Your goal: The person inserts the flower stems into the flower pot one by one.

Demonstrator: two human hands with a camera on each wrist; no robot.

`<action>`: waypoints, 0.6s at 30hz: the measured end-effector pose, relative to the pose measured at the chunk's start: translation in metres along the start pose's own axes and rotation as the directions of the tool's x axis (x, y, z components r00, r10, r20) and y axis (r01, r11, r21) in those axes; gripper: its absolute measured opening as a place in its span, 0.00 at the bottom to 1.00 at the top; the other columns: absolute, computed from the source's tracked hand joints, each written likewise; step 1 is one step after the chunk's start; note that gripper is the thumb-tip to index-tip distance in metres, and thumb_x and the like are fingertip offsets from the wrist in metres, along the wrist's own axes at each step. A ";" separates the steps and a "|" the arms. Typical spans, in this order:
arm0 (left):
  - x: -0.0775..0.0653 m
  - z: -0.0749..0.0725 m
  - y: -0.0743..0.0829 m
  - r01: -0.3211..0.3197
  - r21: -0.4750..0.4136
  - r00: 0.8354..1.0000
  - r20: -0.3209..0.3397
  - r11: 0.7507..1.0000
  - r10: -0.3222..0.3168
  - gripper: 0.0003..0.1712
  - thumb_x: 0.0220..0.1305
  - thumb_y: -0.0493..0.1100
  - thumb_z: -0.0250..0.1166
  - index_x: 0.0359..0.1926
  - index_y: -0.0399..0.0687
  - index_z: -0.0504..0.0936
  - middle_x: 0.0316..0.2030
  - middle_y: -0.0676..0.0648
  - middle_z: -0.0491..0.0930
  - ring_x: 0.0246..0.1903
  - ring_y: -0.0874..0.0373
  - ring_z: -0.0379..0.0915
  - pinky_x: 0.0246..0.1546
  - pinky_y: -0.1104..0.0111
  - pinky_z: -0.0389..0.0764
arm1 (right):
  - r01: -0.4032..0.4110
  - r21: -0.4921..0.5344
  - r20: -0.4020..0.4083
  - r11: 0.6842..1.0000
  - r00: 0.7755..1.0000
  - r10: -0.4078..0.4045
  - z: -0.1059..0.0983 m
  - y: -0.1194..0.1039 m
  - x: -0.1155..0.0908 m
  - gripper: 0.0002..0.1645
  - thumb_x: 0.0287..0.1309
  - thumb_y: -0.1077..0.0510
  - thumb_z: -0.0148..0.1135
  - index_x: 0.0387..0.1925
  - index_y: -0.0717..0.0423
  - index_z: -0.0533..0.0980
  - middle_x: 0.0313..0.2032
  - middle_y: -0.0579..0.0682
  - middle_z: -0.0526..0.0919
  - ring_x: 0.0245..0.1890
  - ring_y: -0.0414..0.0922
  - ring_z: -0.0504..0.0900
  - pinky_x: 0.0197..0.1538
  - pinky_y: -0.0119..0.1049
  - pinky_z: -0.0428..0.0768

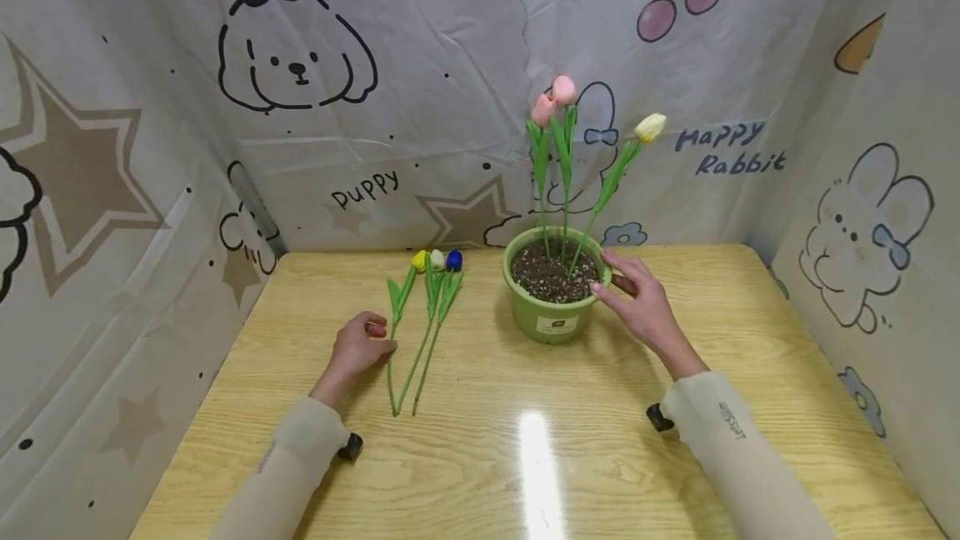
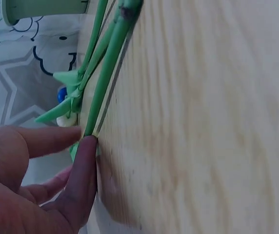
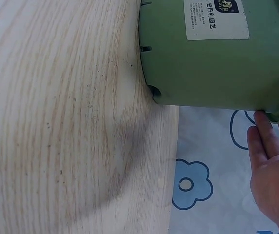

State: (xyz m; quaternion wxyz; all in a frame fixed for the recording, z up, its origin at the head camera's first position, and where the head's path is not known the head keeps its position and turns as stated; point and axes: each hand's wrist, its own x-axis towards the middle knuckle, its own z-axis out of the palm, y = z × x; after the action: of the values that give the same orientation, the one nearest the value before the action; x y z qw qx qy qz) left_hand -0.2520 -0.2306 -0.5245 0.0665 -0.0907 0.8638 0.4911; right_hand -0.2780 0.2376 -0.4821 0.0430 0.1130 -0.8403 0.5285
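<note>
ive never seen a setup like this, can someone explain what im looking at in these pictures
There is no machine: these are a person's bare hands. The widest picture comes from a camera on the head, looking forward and down. The other two come from cameras on the left and right wrists; in those the table appears tipped sideways.

On it lie a yellow tulip, a white tulip and a blue tulip. Beside them stands a green pot of soil, with two pink tulips and a cream tulip upright in it.

The left hand pinches the yellow tulip's stem; the right hand holds the pot's rim.
</note>
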 end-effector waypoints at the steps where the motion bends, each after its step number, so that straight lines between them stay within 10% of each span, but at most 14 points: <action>1: 0.000 0.001 0.001 -0.001 0.010 1.000 -0.006 1.000 0.001 0.27 0.64 0.31 0.70 0.62 0.33 0.74 0.53 0.33 0.76 0.36 0.52 0.81 0.35 0.67 0.88 | -0.003 -0.005 0.000 1.000 1.000 0.003 0.000 0.000 0.000 0.40 0.72 0.53 0.64 0.79 0.51 0.60 0.73 0.61 0.64 0.72 0.63 0.69 0.72 0.57 0.69; 18: 0.003 0.007 0.006 0.075 -0.090 0.996 -0.049 0.993 -0.080 0.21 0.61 0.28 0.67 0.56 0.29 0.79 0.44 0.37 0.83 0.25 0.60 0.82 0.30 0.69 0.88 | 0.008 0.028 -0.009 1.000 1.000 -0.008 0.001 0.001 -0.002 0.40 0.72 0.52 0.65 0.79 0.49 0.62 0.71 0.60 0.66 0.72 0.64 0.70 0.70 0.57 0.72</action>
State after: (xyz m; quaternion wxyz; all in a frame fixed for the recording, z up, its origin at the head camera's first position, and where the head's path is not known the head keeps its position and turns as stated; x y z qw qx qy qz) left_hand -0.2562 -0.2219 -0.5240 0.0588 -0.1400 0.8387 0.5229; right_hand -0.2767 0.2375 -0.4833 0.0473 0.1144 -0.8321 0.5406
